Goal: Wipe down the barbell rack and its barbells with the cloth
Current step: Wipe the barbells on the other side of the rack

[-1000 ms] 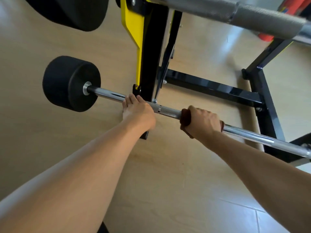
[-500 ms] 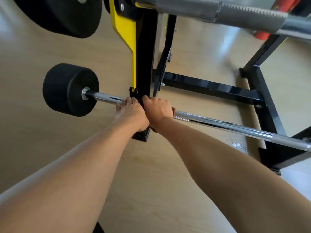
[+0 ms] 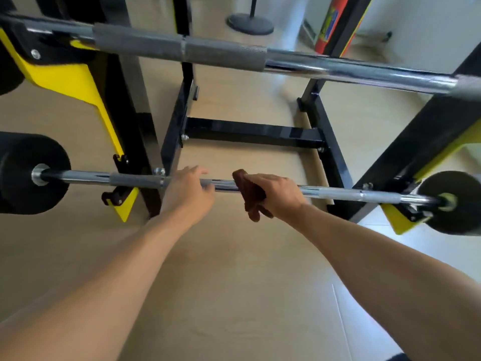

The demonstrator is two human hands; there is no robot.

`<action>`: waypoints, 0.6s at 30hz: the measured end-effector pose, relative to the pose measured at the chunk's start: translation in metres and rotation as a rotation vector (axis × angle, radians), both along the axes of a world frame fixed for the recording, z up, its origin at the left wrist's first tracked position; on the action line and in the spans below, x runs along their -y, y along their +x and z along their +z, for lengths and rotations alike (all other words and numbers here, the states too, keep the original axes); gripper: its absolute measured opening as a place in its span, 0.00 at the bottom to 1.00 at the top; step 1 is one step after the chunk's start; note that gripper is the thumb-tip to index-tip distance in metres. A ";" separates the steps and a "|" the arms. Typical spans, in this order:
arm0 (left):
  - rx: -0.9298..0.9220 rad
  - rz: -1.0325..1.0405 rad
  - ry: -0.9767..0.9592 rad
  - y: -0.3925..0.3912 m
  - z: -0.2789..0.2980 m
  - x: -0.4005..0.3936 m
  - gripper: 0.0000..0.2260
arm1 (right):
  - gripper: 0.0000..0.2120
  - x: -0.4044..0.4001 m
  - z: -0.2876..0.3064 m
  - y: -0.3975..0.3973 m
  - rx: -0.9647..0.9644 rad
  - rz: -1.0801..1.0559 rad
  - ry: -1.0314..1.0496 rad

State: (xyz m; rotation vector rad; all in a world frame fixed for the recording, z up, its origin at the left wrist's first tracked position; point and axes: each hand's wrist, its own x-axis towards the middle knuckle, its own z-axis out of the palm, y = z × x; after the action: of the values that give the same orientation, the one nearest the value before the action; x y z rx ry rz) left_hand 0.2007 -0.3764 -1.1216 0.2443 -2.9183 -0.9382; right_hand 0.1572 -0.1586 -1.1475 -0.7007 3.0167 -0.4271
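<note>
Since half a second ago the right hand (image 3: 277, 195) has been slid rightward along the lower bar (image 3: 338, 194), away from the left hand (image 3: 188, 194), so the two hands are now set apart with a stretch of bare chrome between them. The cloth (image 3: 251, 198) — brown and bunched — is wrapped over the bar and gripped there by the right hand, its fingers curled round cloth and bar together; a loose end of it is seen hanging below the bar. The left hand is placed at the bar just right of the left upright (image 3: 135, 131), with its fingers reaching over the bar; motion blur hides whether they are closed round it, so its grip cannot be told.

The lower bar is held across the rack (image 3: 252, 132) near the floor (image 3: 234, 269), with a black weight (image 3: 28, 173) at its left end and another black weight (image 3: 453, 201) at its right end. A second bar (image 3: 223, 53), with grey knurled sleeves, is carried higher on the rack, nearer the camera. Yellow plates (image 3: 78, 82) are fixed to the black uprights. A red cylinder (image 3: 329, 24) and a round black base (image 3: 250, 23) are seen on the floor beyond.
</note>
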 end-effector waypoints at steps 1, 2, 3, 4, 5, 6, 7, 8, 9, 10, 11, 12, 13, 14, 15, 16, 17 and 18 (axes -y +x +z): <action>0.001 -0.037 0.110 0.005 0.007 -0.016 0.17 | 0.22 -0.010 0.004 0.007 -0.024 -0.005 -0.068; 0.012 -0.063 0.235 0.010 0.007 -0.027 0.17 | 0.20 -0.013 0.011 0.015 -0.051 -0.012 -0.149; 0.053 -0.070 0.354 0.017 0.016 -0.041 0.17 | 0.18 -0.018 0.020 0.027 -0.046 -0.022 -0.247; 0.103 -0.043 0.461 0.024 0.017 -0.051 0.18 | 0.17 -0.017 0.028 0.039 -0.036 -0.014 -0.319; 0.209 -0.005 0.517 0.028 0.028 -0.063 0.20 | 0.20 -0.024 0.044 0.051 0.008 -0.006 -0.380; 0.351 0.056 0.568 0.032 0.041 -0.073 0.22 | 0.23 -0.026 0.059 0.062 0.053 -0.004 -0.398; 0.512 0.128 0.630 0.036 0.056 -0.081 0.24 | 0.27 -0.028 0.071 0.073 0.080 0.000 -0.405; 0.667 0.192 0.736 0.037 0.072 -0.088 0.26 | 0.30 -0.031 0.080 0.082 0.103 -0.015 -0.393; 0.795 0.238 0.842 0.037 0.093 -0.095 0.25 | 0.31 -0.035 0.096 0.091 0.098 -0.027 -0.390; 0.873 0.261 0.914 0.040 0.108 -0.100 0.23 | 0.32 -0.036 0.107 0.102 0.074 -0.042 -0.393; 0.913 0.256 0.911 0.042 0.125 -0.104 0.21 | 0.33 -0.039 0.120 0.111 0.059 -0.056 -0.416; 0.945 0.250 0.876 0.044 0.150 -0.111 0.20 | 0.33 -0.045 0.147 0.121 0.071 -0.083 -0.431; 0.956 0.245 0.832 0.050 0.165 -0.115 0.19 | 0.34 -0.048 0.159 0.132 0.067 -0.113 -0.450; 0.969 0.242 0.789 0.056 0.183 -0.120 0.18 | 0.34 -0.052 0.178 0.142 0.073 -0.153 -0.471; 0.988 0.228 0.739 0.060 0.208 -0.126 0.17 | 0.33 -0.060 0.200 0.151 0.087 -0.196 -0.488; 1.005 0.221 0.717 0.063 0.229 -0.132 0.16 | 0.31 -0.066 0.220 0.161 0.093 -0.259 -0.496; 1.001 0.199 0.704 0.067 0.245 -0.137 0.13 | 0.29 -0.069 0.238 0.170 0.091 -0.311 -0.515; 0.960 0.172 0.708 0.068 0.263 -0.142 0.10 | 0.27 -0.074 0.259 0.177 0.124 -0.359 -0.520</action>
State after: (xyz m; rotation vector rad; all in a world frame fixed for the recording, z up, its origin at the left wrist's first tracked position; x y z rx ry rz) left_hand 0.2686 -0.2346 -0.8583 1.2618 -2.9853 -2.2926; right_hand 0.3338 -0.0843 -0.8884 -0.1139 2.9169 -1.2415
